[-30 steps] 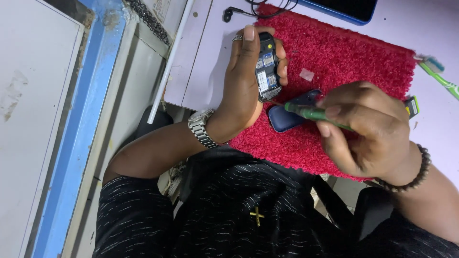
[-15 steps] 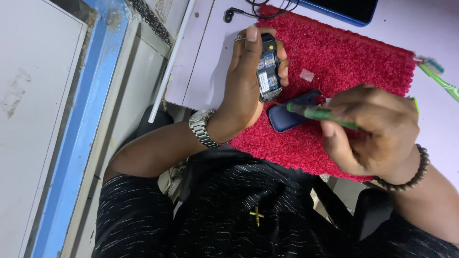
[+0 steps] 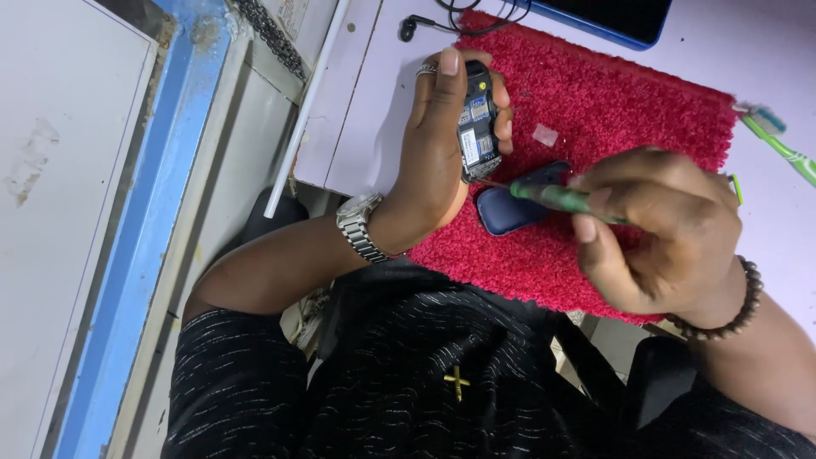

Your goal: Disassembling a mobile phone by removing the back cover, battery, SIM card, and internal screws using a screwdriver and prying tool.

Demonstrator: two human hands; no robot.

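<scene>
While left hand (image 3: 438, 144) grips phone (image 3: 477, 123), screwdriver (image 3: 561, 198) has neared it.

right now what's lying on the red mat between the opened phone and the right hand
In the head view, a dark blue back cover lies on the red mat between the opened phone and the right hand, under the green screwdriver.

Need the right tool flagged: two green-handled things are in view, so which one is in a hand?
The screwdriver, gripped by the right hand, tip at the phone. The toothbrush lies untouched at the mat's right edge.
</scene>
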